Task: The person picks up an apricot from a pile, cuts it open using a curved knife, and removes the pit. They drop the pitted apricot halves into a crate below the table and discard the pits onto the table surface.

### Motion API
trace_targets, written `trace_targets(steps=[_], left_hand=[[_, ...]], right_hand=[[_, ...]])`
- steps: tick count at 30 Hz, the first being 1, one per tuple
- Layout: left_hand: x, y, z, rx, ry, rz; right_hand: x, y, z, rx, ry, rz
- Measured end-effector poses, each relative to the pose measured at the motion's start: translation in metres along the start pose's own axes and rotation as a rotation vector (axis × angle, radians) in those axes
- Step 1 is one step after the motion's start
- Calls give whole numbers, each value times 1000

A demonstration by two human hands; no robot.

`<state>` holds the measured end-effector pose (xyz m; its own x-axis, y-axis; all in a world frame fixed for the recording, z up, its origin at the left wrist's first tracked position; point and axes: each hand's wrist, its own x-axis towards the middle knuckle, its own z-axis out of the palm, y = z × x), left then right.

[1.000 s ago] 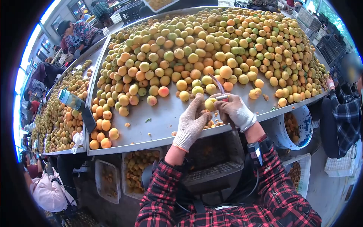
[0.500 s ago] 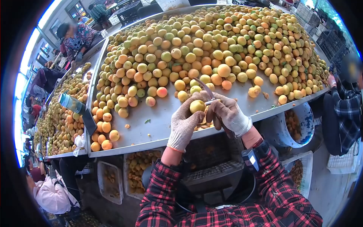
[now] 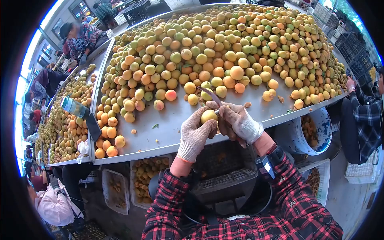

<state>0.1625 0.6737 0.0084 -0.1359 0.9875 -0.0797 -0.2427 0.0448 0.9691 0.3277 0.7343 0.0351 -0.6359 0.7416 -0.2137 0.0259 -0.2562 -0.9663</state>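
Note:
My left hand [image 3: 195,134], in a knitted glove, grips a yellow apricot [image 3: 209,116] above the near edge of the steel table [image 3: 172,120]. Wearing the same kind of glove, my right hand [image 3: 239,122] holds a small curved knife [image 3: 211,96] whose blade rises just behind the fruit. Both hands touch around the apricot. A large heap of yellow, green and orange apricots [image 3: 224,48] covers the table beyond my hands.
A second fruit-laden table [image 3: 68,120] stands to the left, with a water bottle [image 3: 75,107] between the two. Bins of fruit [image 3: 146,180] sit under the table, a blue-white bucket [image 3: 316,132] at right. Other people work at left, far left top and right.
My hands have drawn down and slightly left toward the table edge, the apricot turning in my left hand while the knife blade stays against it.

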Motion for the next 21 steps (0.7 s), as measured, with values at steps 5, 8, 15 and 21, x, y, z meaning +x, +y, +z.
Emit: trace_targets(steps=[5, 8, 15, 21], left_hand=[[2, -4, -4, 104, -5, -29], [9, -12, -7, 442, 59, 123], [13, 9, -10, -19, 75, 42], [9, 8, -16, -267, -68, -12]], right_hand=[[19, 29, 2, -16, 40, -11], [35, 55, 2, -456, 238, -285], [23, 28, -6, -459, 203, -345], [-4, 0, 7, -131, -14, 6]])
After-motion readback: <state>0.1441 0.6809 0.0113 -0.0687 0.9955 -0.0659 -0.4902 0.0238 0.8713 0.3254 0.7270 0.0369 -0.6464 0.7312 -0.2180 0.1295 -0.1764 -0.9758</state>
